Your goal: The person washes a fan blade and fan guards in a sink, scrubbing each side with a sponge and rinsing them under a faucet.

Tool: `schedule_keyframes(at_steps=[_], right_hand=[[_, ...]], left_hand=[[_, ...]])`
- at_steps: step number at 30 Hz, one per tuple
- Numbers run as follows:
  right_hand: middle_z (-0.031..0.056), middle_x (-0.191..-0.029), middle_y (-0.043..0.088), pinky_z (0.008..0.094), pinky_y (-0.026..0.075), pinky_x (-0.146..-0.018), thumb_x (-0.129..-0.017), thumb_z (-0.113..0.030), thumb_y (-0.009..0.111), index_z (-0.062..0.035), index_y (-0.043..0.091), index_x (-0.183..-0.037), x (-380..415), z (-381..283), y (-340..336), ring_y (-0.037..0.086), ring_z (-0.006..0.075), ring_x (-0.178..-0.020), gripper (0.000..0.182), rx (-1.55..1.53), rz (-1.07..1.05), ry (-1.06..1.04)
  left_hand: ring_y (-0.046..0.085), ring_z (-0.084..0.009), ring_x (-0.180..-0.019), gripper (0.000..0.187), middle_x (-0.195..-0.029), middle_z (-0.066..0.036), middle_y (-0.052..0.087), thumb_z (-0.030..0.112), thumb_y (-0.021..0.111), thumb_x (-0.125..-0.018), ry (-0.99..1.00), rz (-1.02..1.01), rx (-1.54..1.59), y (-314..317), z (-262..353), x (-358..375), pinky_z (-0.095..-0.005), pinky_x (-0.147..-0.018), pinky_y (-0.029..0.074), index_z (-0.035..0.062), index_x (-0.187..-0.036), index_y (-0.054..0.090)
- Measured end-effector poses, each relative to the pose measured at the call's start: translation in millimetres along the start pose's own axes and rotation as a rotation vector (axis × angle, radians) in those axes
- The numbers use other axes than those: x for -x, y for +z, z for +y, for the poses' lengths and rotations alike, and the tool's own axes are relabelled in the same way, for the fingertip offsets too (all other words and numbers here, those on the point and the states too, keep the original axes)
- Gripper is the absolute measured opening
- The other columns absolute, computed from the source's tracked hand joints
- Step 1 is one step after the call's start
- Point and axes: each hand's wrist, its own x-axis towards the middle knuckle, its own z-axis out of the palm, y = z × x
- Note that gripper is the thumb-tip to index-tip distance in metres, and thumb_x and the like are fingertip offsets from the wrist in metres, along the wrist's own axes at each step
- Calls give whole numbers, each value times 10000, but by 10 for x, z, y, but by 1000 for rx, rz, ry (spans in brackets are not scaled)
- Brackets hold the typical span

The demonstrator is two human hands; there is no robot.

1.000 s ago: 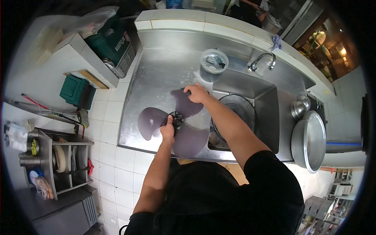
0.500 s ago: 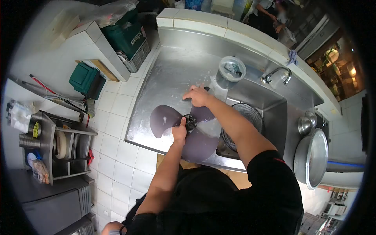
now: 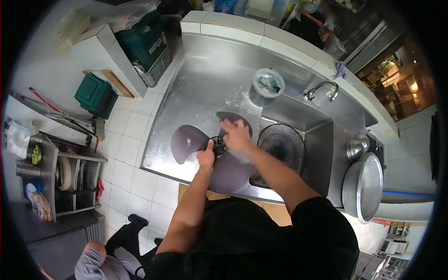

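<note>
A translucent purple fan blade (image 3: 189, 142) with three wide vanes and a black hub lies wet over the steel counter and the near sink edge. My left hand (image 3: 206, 156) grips it at the hub, thumb on top. My right hand (image 3: 237, 136) presses on the upper vane close to the hub, fingers bent and smeared by motion. Whatever lies under those fingers is hidden; a small dark thing showed at them earlier. Suds spot the counter (image 3: 186, 88) beyond. A clear tub (image 3: 267, 88) of cloudy water with a dark item inside stands behind the right hand.
Right of the hands, a round wire fan guard (image 3: 281, 148) lies in the sink (image 3: 322, 154) beneath a curved faucet (image 3: 322, 91). A large metal basin (image 3: 363, 189) and bowls (image 3: 355, 149) stand farther right. A person's leg (image 3: 123, 240) is at lower left; another person (image 3: 315, 21) is beyond the wall.
My right hand has moved from the far end of the upper vane back toward the hub. My left hand keeps its hold. A person's leg has come into view at lower left.
</note>
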Motion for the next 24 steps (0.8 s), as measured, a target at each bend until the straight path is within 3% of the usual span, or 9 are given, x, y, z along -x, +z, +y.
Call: schedule_keyframes(at_steps=[4,6,8,11,12,14,16,18,24], right_hand=[[-35,-1552,535,578,459,-1019,-869,-281,639,-202,583,-1472,242,324,129,505,348,-1296,610,-128,29,-216],[-3,-1549,555,545,488,-992,-828,-199,655,-190,643,-1426,54,593,52,560,344,-1197,597,-71,164,133],[24,-1553,553,521,495,-995,-832,-178,643,-183,643,-1429,207,343,-110,561,348,-1194,596,-13,44,144],[76,-1558,541,510,493,-1011,-864,-165,603,-176,554,-1505,503,308,160,523,370,-1257,643,-140,97,-288],[76,-1558,541,510,493,-1011,-864,-165,603,-176,554,-1505,548,352,157,523,370,-1257,643,-149,83,-279],[79,-1574,524,502,471,-1060,-841,-125,640,-170,541,-1515,390,492,34,536,375,-1250,682,-70,131,96],[77,-1610,477,538,447,-1054,-869,-190,652,-162,499,-1546,527,436,69,489,370,-1325,695,8,74,97],[81,-1610,476,555,436,-1063,-862,-138,646,-149,521,-1528,720,388,105,479,400,-1341,677,-124,-37,-321],[15,-1599,498,548,429,-1067,-871,-105,624,-181,594,-1468,260,455,-90,501,346,-1345,603,-142,31,-250]], left_hand=[[652,-253,-1130,482,-1264,-145,706,287,755,-975,40,3,-59,-74,-155,-133,-363,-997,487,-74,-1279,655],[654,-257,-1127,476,-1256,-145,708,289,752,-978,82,5,-26,-15,-42,19,-367,-998,489,-72,-1272,659],[654,-259,-1129,474,-1253,-148,709,293,750,-978,106,-13,5,-39,-109,-74,-372,-1001,490,-74,-1265,663],[656,-262,-1130,478,-1250,-152,712,298,750,-977,87,-7,-1,17,-16,-69,-378,-1004,489,-80,-1258,666],[657,-263,-1128,485,-1249,-150,713,301,753,-974,82,20,-68,-45,-66,-45,-376,-1002,490,-83,-1259,666],[658,-269,-1131,521,-1255,-155,712,315,762,-965,55,-6,-86,-51,-79,-86,-379,-1003,488,-92,-1272,657],[654,-272,-1140,537,-1265,-160,707,320,768,-960,75,7,-19,-39,-67,-44,-379,-1007,485,-98,-1276,653],[649,-268,-1149,531,-1272,-162,704,315,767,-961,51,-3,-36,-21,-33,-56,-376,-1011,483,-97,-1277,653],[660,-247,-1102,482,-1240,-136,709,307,768,-964,74,-14,-20,-75,-170,-159,-370,-980,501,-64,-1255,670]])
